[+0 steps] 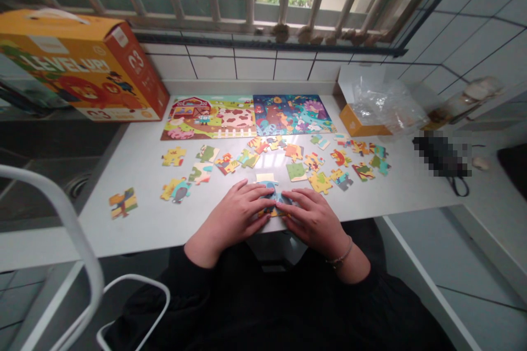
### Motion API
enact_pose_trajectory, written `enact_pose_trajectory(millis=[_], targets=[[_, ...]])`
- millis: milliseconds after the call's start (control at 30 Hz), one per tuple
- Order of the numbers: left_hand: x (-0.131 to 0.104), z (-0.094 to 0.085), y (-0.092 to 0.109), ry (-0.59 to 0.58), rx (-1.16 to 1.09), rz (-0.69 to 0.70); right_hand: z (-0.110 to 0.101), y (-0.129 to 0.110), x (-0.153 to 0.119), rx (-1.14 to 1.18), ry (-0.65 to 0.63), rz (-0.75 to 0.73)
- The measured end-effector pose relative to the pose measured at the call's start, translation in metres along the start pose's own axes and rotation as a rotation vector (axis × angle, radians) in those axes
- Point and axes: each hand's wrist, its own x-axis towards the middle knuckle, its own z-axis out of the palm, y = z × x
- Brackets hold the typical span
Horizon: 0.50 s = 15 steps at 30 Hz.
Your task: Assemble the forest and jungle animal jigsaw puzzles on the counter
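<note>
both hands are down at the front edge of the white counter (144, 225), with the left hand (241, 208) and right hand (315, 216) almost meeting over some blue jigsaw pieces (268, 184); fingers are bent and touching the pieces from either side, but can't tell if they're really gripping or just pressing, since the fingers cover most of it; there's a thin bracelet (341, 256) on the right wrist; loose jigsaw pieces (320, 181) are scattered in a loose band beyond the hands, plus one brown-and-yellow piece (122, 204) off by itself at far left; behind those, a farm picture with a cow (236, 118) lies flat right beside a dark blue animal picture (288, 115); big orange "level up!" box (82, 74) stands at back left; at back right there's an open white-and-yellow box (366, 127) with crinkly clear plastic (379, 96) sticking out
</note>
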Motion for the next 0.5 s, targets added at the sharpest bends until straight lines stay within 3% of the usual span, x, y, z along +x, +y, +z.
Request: enact_pose_trajectory(millis=[500], targets=[[0.0004,0.0001,0.0003,0.02,-0.009,0.002,0.0007,0.0002,-0.0047,0.004,0.092,-0.038]])
